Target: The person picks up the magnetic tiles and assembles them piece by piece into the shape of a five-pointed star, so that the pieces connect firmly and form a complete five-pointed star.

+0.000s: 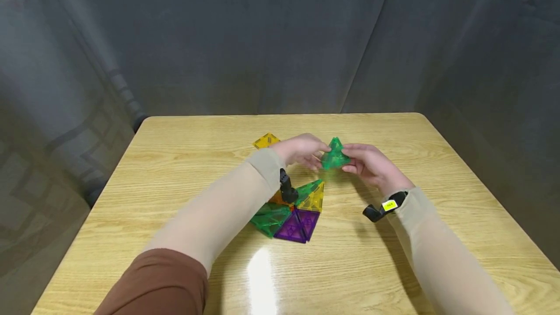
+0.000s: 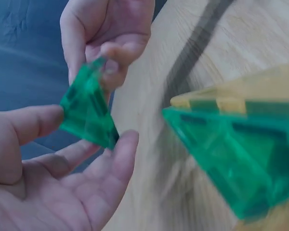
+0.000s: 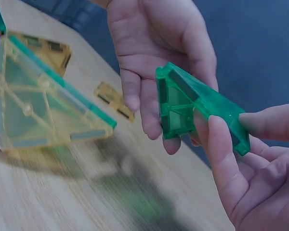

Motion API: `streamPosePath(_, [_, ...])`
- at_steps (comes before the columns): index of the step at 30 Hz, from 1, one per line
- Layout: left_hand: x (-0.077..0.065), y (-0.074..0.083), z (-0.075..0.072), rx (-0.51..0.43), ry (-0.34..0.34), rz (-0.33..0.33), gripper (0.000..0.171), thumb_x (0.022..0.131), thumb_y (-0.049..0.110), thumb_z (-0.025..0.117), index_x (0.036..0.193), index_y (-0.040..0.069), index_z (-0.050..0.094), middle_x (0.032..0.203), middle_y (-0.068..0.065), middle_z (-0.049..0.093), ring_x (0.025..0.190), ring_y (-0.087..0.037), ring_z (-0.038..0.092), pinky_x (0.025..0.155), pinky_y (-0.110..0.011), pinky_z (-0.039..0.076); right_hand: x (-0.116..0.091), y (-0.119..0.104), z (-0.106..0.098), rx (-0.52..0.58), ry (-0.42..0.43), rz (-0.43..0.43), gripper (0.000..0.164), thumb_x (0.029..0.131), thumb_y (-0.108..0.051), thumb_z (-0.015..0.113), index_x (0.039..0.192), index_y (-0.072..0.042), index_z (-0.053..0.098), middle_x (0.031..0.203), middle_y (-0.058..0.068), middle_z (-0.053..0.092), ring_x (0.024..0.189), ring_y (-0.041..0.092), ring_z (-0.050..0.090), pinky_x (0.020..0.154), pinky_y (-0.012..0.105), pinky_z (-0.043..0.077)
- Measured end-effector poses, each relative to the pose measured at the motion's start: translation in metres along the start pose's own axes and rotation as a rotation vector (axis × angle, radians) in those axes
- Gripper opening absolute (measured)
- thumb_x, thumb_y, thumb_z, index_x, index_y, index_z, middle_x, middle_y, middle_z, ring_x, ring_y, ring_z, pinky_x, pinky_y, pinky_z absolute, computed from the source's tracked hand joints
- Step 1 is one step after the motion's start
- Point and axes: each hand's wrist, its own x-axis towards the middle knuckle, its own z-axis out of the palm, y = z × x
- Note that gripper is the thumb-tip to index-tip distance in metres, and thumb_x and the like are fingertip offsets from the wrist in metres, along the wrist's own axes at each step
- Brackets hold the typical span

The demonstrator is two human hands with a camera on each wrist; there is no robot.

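Up over the far half of the table, both hands hold a piece made of green translucent triangular magnetic tiles (image 1: 335,153), joined along an edge and folded. My right hand (image 1: 369,164) pinches one corner between thumb and fingers, plain in the right wrist view, where the tiles (image 3: 202,106) show a hollow between them. From the other side my left hand (image 1: 304,149) holds the piece, thumb on one edge and fingers at the opposite corner, as the left wrist view shows of the green tiles (image 2: 89,108).
Nearer on the table (image 1: 175,159) sits a raised cluster of joined tiles, with purple tiles (image 1: 290,227), a yellow tile (image 1: 312,198) and green tiles (image 1: 271,218); my left forearm partly covers it. A loose yellow tile (image 1: 266,140) lies behind my left wrist. Dark curtains (image 1: 262,38) surround the table.
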Motion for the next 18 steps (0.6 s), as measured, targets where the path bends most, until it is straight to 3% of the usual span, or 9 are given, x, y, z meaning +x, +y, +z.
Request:
streamPosePath(4, [-0.010, 0.001, -0.006, 0.030, -0.032, 0.043, 0.033, 0.101, 0.024, 0.059, 0.126, 0.001, 0.060, 0.122, -0.018, 0.060, 0.101, -0.033, 0.066, 0.090, -0.043, 0.054, -0.006, -0.004, 0.004, 0.029, -0.059, -0.009, 0.025, 0.103, 0.001, 0.043, 0.103, -0.001, 0.068, 0.089, 0.012, 0.072, 0.074, 0.017, 0.071, 0.065, 0.023, 0.058])
streamPosePath(9, [-0.026, -0.001, -0.010, 0.031, -0.042, 0.108, 0.031, 0.101, 0.022, 0.059, 0.124, 0.001, 0.062, 0.113, -0.014, 0.066, 0.106, -0.035, 0.065, 0.091, -0.042, 0.054, -0.013, -0.012, 0.014, 0.055, -0.104, -0.022, 0.026, 0.104, 0.002, 0.041, 0.104, -0.001, 0.068, 0.090, 0.012, 0.071, 0.075, 0.017, 0.069, 0.066, 0.023, 0.058])
streamPosePath(13, [-0.040, -0.005, -0.010, 0.014, -0.027, 0.153, 0.029, 0.101, 0.018, 0.058, 0.123, 0.000, 0.063, 0.105, -0.011, 0.069, 0.105, -0.036, 0.064, 0.089, -0.040, 0.055, -0.023, -0.017, 0.023, 0.062, -0.146, -0.043, 0.026, 0.104, 0.001, 0.042, 0.106, -0.001, 0.068, 0.091, 0.012, 0.070, 0.076, 0.017, 0.068, 0.067, 0.023, 0.058])
streamPosePath(18, [-0.066, -0.011, -0.006, -0.054, -0.026, 0.190, 0.026, 0.101, 0.012, 0.058, 0.122, -0.002, 0.063, 0.098, -0.012, 0.067, 0.094, -0.030, 0.067, 0.082, -0.034, 0.057, -0.038, -0.020, 0.035, 0.078, -0.260, -0.082, 0.031, 0.104, 0.003, 0.037, 0.109, -0.002, 0.067, 0.097, 0.010, 0.070, 0.081, 0.017, 0.069, 0.071, 0.025, 0.058])
